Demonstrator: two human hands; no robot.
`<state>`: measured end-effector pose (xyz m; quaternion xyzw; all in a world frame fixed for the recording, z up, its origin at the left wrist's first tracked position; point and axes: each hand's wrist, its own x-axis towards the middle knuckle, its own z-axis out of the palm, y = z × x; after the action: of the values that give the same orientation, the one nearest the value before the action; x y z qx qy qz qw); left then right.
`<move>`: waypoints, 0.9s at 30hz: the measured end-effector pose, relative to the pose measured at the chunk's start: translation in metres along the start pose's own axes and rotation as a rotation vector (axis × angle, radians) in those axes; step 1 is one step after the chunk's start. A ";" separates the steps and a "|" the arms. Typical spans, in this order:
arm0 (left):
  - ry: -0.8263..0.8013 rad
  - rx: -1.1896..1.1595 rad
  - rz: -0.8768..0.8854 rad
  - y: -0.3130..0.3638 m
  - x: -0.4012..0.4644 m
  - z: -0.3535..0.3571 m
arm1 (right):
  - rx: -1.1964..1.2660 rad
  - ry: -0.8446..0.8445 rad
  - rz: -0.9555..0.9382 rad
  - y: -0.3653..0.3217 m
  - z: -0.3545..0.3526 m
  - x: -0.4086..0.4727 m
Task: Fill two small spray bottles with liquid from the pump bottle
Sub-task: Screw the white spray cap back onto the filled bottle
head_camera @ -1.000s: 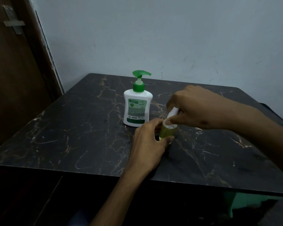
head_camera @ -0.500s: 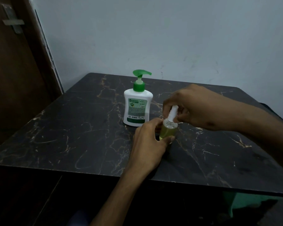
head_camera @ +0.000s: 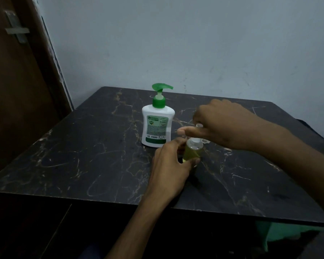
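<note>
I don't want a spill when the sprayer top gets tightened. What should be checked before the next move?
1. Small clear spray bottle of yellow-green liquid upright on the black marble table: ok.
2. Left hand grips its body: ok.
3. Right hand holds the white sprayer top: ok.
4. Top fully seated: cannot tell.
5. White pump bottle with green pump stands apart from both hands: ok.

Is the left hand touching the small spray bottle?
Touching: the head view shows the left hand with fingers wrapped round the small spray bottle of yellow-green liquid.
</note>
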<state>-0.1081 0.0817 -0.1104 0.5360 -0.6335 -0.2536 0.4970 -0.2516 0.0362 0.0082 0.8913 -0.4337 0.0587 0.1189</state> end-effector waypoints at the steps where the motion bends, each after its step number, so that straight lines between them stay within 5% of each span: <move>1: -0.004 -0.001 0.001 0.000 0.000 0.000 | 0.079 0.005 -0.019 0.003 0.000 -0.001; 15: 0.003 0.026 0.004 -0.004 0.001 0.000 | 0.284 -0.080 -0.145 0.016 -0.006 -0.013; 27: -0.002 0.011 0.029 -0.005 0.001 0.001 | 0.083 0.071 -0.051 0.012 0.021 -0.003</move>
<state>-0.1071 0.0786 -0.1149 0.5292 -0.6430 -0.2434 0.4973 -0.2632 0.0257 -0.0112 0.9037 -0.4034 0.1050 0.0983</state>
